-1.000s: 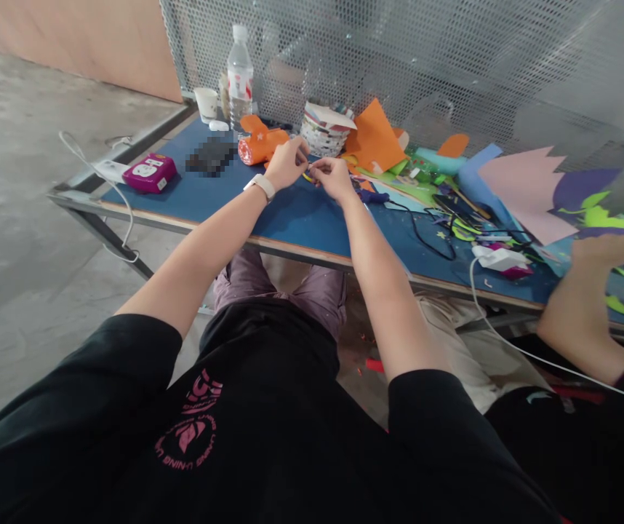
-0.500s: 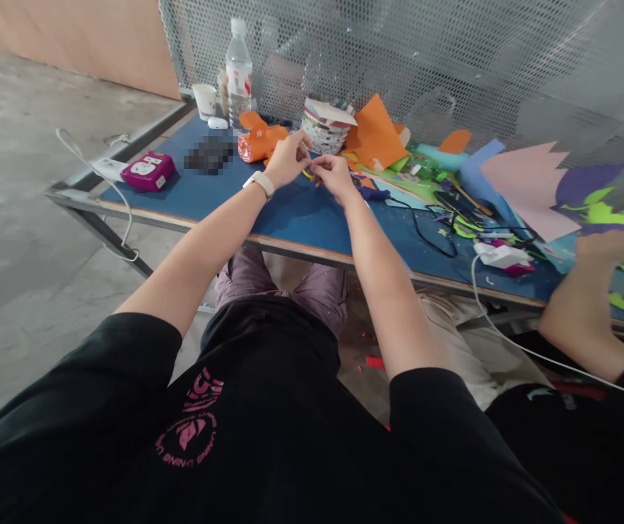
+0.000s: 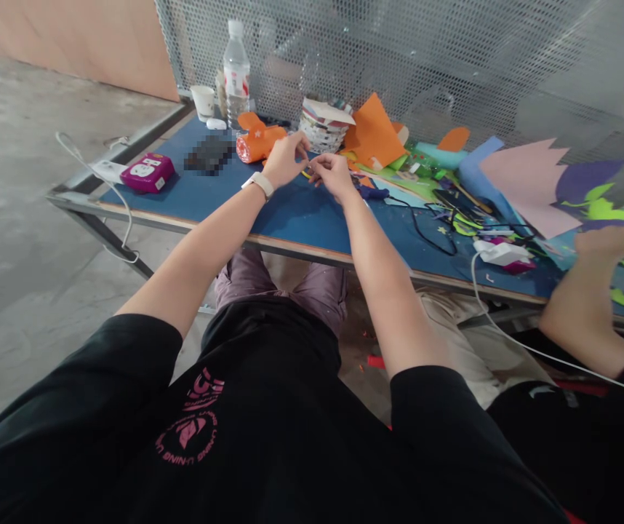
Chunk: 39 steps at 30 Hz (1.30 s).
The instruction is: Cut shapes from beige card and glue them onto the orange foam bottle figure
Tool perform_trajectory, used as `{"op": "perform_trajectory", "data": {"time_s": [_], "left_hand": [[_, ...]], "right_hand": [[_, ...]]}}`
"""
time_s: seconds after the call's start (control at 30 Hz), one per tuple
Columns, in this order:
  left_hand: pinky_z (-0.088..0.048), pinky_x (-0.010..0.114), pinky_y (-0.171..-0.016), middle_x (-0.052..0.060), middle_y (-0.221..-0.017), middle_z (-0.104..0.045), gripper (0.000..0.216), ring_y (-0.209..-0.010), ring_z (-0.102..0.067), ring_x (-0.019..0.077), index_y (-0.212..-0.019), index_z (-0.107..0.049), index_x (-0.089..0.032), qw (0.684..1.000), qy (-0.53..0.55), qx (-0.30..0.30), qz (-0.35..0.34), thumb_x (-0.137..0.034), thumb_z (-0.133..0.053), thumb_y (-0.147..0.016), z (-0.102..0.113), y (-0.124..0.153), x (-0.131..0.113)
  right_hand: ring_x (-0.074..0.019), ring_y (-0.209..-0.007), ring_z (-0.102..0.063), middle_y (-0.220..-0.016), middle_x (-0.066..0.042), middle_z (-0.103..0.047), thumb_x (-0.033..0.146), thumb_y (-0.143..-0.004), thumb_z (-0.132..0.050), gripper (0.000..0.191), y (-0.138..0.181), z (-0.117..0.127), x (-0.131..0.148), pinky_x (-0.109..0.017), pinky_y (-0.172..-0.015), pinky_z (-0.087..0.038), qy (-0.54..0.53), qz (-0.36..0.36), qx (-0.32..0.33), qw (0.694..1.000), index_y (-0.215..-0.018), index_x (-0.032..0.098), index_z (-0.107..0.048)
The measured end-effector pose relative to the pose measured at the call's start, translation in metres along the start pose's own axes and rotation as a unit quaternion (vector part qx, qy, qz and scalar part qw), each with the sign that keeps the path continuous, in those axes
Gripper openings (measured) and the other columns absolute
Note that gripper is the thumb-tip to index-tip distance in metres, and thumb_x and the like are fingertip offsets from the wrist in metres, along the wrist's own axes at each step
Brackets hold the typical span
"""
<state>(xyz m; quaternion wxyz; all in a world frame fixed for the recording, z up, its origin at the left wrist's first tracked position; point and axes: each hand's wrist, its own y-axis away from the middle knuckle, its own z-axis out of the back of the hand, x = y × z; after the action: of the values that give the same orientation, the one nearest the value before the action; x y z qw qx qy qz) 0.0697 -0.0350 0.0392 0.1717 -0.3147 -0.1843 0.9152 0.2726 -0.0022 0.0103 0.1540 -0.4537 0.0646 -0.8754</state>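
My left hand (image 3: 286, 159) and my right hand (image 3: 334, 175) meet above the blue tabletop (image 3: 203, 200), fingers bent and pinched close together. Whatever lies between the fingertips is too small to make out. Left of my left hand lies an orange paper figure (image 3: 257, 142) with a rounded, shiny end. Just behind the hands stands a round holder (image 3: 326, 127) wrapped in printed paper. A dark blue tool (image 3: 373, 193), perhaps a glue gun, lies by my right wrist with a black cable trailing from it.
A water bottle (image 3: 236, 76), a paper cup (image 3: 204, 102) and a purple packet (image 3: 148, 172) stand to the left. Orange card (image 3: 374, 135), pink paper (image 3: 527, 182) and scraps fill the right. A white adapter (image 3: 500, 252) sits near the edge. A co-worker's arm (image 3: 590, 291) is at far right.
My fingertips have shifted very slightly, with both hands staying together in the same place. The objects on the table stand as before.
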Motion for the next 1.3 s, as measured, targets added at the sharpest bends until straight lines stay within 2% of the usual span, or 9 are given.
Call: {"op": "perform_trajectory", "data": {"time_s": [0.17,0.3,0.47,0.57,0.7,0.87,1.03,1.13,1.3], "left_hand": [[-0.044,0.048,-0.122,0.003,-0.101,-0.061,0.069,-0.154,-0.042,0.0229,-0.096,-0.036,-0.034,0.97,-0.131,-0.154,0.138,-0.021,-0.094,-0.131,0.015,-0.004,0.009],[-0.044,0.047,-0.115,0.001,-0.099,-0.054,0.088,-0.154,-0.055,0.0257,-0.097,-0.022,-0.035,0.944,-0.107,-0.247,0.188,-0.015,-0.104,-0.121,0.027,-0.004,0.02],[-0.019,0.043,-0.087,-0.002,-0.075,-0.015,0.107,-0.126,-0.056,0.0165,-0.093,-0.008,-0.029,0.979,-0.156,0.031,0.126,-0.071,-0.099,-0.13,0.06,0.022,-0.009],[-0.013,0.042,-0.087,-0.001,-0.077,-0.008,0.11,-0.12,-0.053,0.0175,-0.095,-0.003,-0.027,0.969,-0.168,0.067,0.169,-0.083,-0.089,-0.133,0.072,0.033,-0.024],[-0.021,0.041,-0.09,-0.001,-0.075,-0.013,0.108,-0.115,-0.047,0.0233,-0.096,-0.002,-0.028,0.964,-0.16,-0.044,0.207,-0.08,-0.089,-0.133,0.06,0.02,-0.006],[-0.036,0.043,-0.098,-0.003,-0.075,-0.032,0.087,-0.118,-0.053,0.0246,-0.093,-0.021,-0.034,0.969,-0.091,-0.157,0.171,-0.056,-0.098,-0.128,0.034,-0.006,0.033],[-0.048,0.054,-0.105,0.002,-0.097,-0.078,0.016,-0.132,-0.07,0.0342,-0.124,-0.065,-0.038,0.984,-0.072,-0.122,0.11,-0.039,-0.081,-0.12,0.022,-0.012,0.042],[-0.054,0.059,-0.105,0.004,-0.095,-0.083,0.017,-0.141,-0.072,0.0384,-0.122,-0.076,-0.041,0.993,-0.034,-0.091,0.066,-0.051,-0.085,-0.112,0.014,-0.012,0.036],[-0.063,0.063,-0.111,0.007,-0.092,-0.084,0.019,-0.121,-0.082,0.0432,-0.094,-0.073,-0.037,0.994,0.035,-0.107,0.014,-0.044,-0.087,-0.106,0.012,-0.004,0.018]], "right_hand": [[-0.0387,-0.127,-0.092,-0.129,-0.016,-0.092,0.049,-0.125,-0.089,0.029,-0.012,0.0,-0.016,-0.06,-0.123,-0.077,0.092,0.022,-0.012,0.995,-0.132,0.021,-0.085],[-0.0368,-0.129,-0.093,-0.125,-0.017,-0.094,0.023,-0.126,-0.075,0.012,-0.018,0.002,-0.026,-0.057,-0.133,-0.071,0.12,0.033,-0.036,0.992,-0.128,0.017,-0.086],[-0.0369,-0.127,-0.094,-0.125,-0.016,-0.096,0.018,-0.12,-0.077,0.01,-0.019,0.002,-0.029,-0.058,-0.133,-0.071,0.115,0.045,-0.026,0.992,-0.122,0.019,-0.087],[-0.0395,-0.139,-0.091,-0.135,-0.015,-0.096,0.031,-0.121,-0.084,0.012,-0.02,0.001,-0.027,-0.062,-0.139,-0.067,0.116,0.07,-0.003,0.991,-0.127,0.021,-0.088],[-0.0403,-0.141,-0.089,-0.138,-0.016,-0.095,0.035,-0.12,-0.087,0.012,-0.02,0.001,-0.025,-0.06,-0.141,-0.065,0.131,0.075,0.021,0.988,-0.122,0.023,-0.088],[-0.0418,-0.143,-0.085,-0.137,-0.016,-0.093,0.047,-0.121,-0.091,0.023,-0.014,0.002,-0.014,-0.062,-0.143,-0.063,0.134,0.053,0.007,0.99,-0.121,0.024,-0.086],[-0.0376,-0.145,-0.087,-0.15,-0.015,-0.089,0.07,-0.122,-0.092,0.046,0.0,-0.002,0.01,-0.058,-0.129,-0.073,-0.016,0.018,0.011,1.0,-0.127,0.026,-0.078],[-0.0383,-0.141,-0.09,-0.156,-0.013,-0.086,0.078,-0.116,-0.098,0.055,0.008,-0.004,0.018,-0.058,-0.115,-0.08,-0.086,-0.002,0.039,0.996,-0.128,0.03,-0.075],[-0.039,-0.141,-0.089,-0.167,-0.013,-0.082,0.086,-0.108,-0.102,0.064,0.019,-0.001,0.023,-0.056,-0.105,-0.083,-0.104,0.015,0.064,0.992,-0.127,0.032,-0.075]]}}
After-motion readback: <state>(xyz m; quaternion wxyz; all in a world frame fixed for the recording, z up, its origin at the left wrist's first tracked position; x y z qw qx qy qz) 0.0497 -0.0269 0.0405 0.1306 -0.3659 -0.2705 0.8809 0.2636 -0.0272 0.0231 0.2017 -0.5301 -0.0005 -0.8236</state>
